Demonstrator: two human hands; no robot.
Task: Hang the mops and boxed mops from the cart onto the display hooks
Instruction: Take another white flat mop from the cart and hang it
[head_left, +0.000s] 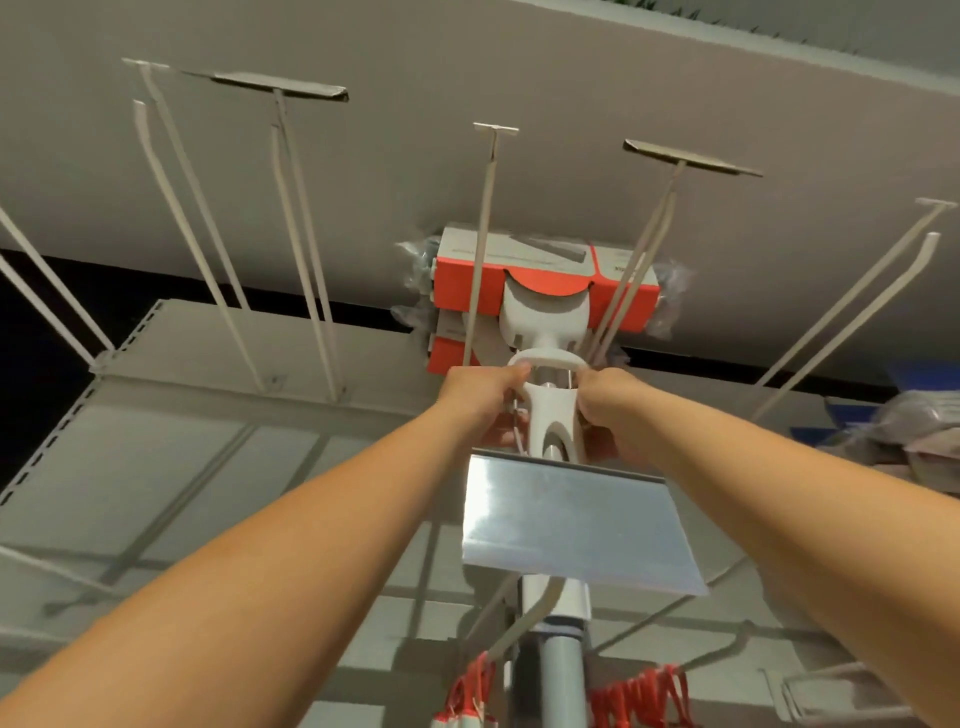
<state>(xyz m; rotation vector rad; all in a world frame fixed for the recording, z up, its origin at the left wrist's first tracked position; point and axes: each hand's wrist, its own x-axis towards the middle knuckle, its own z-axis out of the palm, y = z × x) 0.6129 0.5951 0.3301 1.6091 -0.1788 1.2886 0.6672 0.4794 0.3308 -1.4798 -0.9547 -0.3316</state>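
Both hands were raised to the white mop handle (551, 415). The left hand (480, 402) curled tightly around its left side and the right hand (608, 410) gripped its right side. The handle's loop sat just below the orange boxed mop (618, 299), above a clear label holder (571, 525) and among the display hooks (483, 218).

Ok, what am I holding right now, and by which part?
A mop, by its white top end: left hand and right hand grip either side just below the loop.

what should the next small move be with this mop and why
Probably push the mop further back toward the red box: the left hand and right hand grip its white handle just behind the clear label holder.
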